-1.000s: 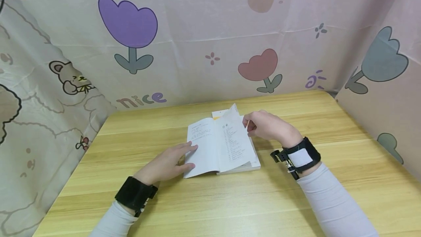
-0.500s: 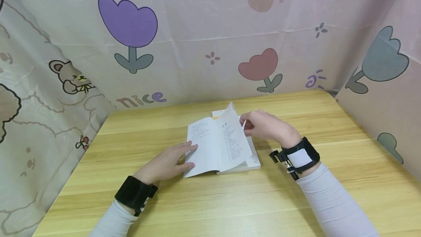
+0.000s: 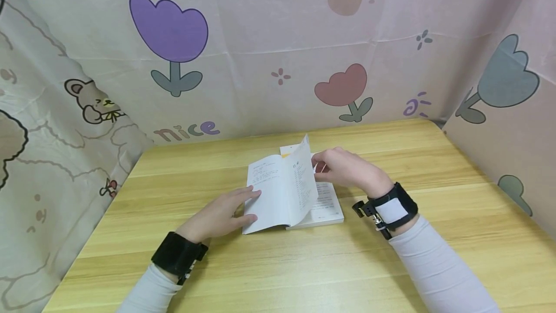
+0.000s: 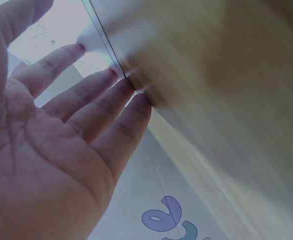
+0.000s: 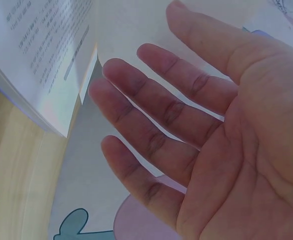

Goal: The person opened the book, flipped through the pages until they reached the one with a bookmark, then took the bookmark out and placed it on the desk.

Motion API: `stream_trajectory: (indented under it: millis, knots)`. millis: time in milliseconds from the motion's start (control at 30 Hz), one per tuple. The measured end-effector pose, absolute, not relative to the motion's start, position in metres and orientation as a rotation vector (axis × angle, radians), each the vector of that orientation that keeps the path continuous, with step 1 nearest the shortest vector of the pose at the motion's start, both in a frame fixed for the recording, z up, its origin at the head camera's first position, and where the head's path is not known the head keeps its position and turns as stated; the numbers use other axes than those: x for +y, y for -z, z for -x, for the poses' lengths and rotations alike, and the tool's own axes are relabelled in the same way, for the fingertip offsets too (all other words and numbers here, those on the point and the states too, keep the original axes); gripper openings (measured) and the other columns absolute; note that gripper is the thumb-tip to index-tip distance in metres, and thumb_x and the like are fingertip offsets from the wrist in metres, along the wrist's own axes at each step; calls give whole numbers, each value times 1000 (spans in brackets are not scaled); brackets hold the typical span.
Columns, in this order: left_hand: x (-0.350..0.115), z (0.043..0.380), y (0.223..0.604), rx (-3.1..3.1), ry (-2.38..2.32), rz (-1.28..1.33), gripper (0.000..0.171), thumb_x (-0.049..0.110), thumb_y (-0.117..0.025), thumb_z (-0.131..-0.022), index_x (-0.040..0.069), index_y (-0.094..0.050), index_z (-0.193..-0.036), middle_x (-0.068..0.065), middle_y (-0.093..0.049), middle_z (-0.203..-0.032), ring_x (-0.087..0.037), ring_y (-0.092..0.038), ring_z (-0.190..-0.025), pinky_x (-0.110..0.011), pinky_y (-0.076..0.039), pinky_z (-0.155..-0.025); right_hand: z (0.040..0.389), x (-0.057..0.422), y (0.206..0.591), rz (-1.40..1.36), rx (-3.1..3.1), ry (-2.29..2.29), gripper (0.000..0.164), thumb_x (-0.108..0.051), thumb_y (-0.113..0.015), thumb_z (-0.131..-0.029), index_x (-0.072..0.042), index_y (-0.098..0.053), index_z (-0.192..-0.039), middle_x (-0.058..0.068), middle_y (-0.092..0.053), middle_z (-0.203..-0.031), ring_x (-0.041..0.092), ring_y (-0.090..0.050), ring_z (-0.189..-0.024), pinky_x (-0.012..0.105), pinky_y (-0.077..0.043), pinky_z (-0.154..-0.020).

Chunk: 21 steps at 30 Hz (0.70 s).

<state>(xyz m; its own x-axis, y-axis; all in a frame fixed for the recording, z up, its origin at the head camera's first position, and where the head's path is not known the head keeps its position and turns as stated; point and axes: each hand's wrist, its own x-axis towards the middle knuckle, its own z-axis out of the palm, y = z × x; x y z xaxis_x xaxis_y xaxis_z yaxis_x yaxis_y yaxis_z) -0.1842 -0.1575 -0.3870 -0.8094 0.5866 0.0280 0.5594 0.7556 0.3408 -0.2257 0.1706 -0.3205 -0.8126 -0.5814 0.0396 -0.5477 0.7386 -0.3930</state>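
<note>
An open book (image 3: 266, 194) with printed text lies on the table in the head view. My left hand (image 3: 223, 214) rests at the left page's outer edge, fingers spread; in the left wrist view the fingertips (image 4: 136, 102) touch near that edge. One page (image 3: 300, 182) stands raised and curved from the middle of the book. At its right edge is my right hand (image 3: 345, 170). The right wrist view has its fingers (image 5: 151, 135) slightly bent, apart from the thumb (image 5: 196, 30), with the pale sheet behind them. Printed text (image 3: 326, 202) shows beneath the raised page.
Under the book's far end a white and yellow item (image 3: 286, 151) peeks out. The wooden table (image 3: 173, 177) meets a patterned cloth (image 3: 252, 91) at the back and sides. Each wrist wears a black strap with a small camera mount.
My right hand has moved left, and the raised page has swung left and steeper with it, uncovering more of the printed page beneath. The left hand has stayed in place.
</note>
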Motion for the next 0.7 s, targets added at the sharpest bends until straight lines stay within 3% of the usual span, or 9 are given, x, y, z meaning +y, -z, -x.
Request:
stream_trajectory:
  millis: [167, 700]
  knots:
    - [-158, 184, 388, 2868, -524, -962, 63, 40, -65, -90, 16, -48, -145, -12, -40, -147, -26, -36, -134, -45, -32, -105, 223, 166, 322, 962, 2855, 588, 24, -26, -68, -90, -10, -68, -108, -2, -67, -91, 8, -61, -83, 25, -51, -72]
    - [-158, 185, 387, 2865, -546, -988, 62, 38, -67, -89, 14, -48, -144, -12, -41, -146, -25, -37, -133, -43, -32, -106, 219, 154, 328, 1047, 2826, 621, 30, -28, -68, -90, -9, -68, -112, -2, -67, -102, 7, -61, -89, 25, -51, -78]
